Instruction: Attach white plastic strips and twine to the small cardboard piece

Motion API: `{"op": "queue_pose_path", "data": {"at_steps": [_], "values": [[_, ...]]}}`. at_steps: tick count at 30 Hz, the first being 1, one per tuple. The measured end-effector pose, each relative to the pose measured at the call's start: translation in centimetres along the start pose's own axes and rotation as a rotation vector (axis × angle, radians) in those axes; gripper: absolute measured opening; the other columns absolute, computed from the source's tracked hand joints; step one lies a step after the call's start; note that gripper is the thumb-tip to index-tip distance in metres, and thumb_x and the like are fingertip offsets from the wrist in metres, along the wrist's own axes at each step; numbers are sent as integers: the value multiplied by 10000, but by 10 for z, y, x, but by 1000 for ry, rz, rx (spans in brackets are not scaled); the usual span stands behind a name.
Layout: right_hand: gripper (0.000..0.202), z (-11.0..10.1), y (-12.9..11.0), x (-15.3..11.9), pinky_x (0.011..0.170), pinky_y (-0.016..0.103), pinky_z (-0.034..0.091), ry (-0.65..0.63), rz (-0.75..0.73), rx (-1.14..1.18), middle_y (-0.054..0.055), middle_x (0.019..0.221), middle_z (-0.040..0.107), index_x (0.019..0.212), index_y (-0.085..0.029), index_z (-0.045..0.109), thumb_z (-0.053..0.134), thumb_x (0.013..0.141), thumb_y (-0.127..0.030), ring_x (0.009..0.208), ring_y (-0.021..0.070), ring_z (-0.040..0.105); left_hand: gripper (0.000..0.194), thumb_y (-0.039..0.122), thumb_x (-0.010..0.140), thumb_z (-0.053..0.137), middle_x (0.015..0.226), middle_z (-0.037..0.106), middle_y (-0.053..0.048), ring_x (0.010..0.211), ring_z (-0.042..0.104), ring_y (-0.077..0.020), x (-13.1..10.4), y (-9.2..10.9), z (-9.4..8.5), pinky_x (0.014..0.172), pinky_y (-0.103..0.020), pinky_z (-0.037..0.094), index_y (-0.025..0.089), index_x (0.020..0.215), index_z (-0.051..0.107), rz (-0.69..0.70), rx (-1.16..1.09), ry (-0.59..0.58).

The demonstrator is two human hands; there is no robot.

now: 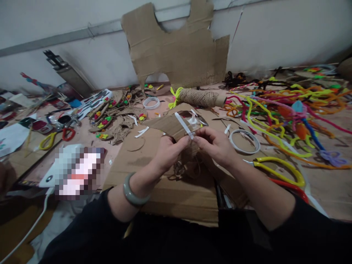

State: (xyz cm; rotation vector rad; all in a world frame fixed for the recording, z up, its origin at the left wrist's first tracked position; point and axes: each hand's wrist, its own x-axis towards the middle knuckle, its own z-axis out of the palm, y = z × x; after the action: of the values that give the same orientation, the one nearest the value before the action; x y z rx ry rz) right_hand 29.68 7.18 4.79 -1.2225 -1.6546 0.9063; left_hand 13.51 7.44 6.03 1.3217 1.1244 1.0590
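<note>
My left hand (169, 152), with a grey-green bangle on its wrist, is closed. Its thumb presses at the lower end of a narrow strip of white tape (183, 123). From the other side my right hand (216, 145) pinches that same end, the two thumbs almost meeting. The strip slants up and left across a small cut piece of brown cardboard (169, 124). Some fingers of both hands are hidden. Below the hands lies a loose bundle of twine (180, 168), partly in shadow. A large cardboard sheet (154, 183) is under everything here.
Right of my hands lie a tape roll (244, 142) and yellow-handled scissors (280, 168). Beyond stands a spool of twine (199, 97) on its side, before upright cardboard (178, 51). Coloured pipe cleaners (275, 110) spread rightward. Left are twine pieces (118, 110) and a white power bank (59, 165).
</note>
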Motion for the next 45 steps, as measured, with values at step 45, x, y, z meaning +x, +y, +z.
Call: {"op": "queue_pose_path", "data": {"at_steps": [45], "values": [[115,6,6,-4,552,238,414,286,-523,-396,-13,656,635,744,-200,607,568,837,-145,577,112,554,231,288,718,637,936,772,-65,887,707,-206,0,0,2,858,-322,573,150,878,728,-17,30,10]]}}
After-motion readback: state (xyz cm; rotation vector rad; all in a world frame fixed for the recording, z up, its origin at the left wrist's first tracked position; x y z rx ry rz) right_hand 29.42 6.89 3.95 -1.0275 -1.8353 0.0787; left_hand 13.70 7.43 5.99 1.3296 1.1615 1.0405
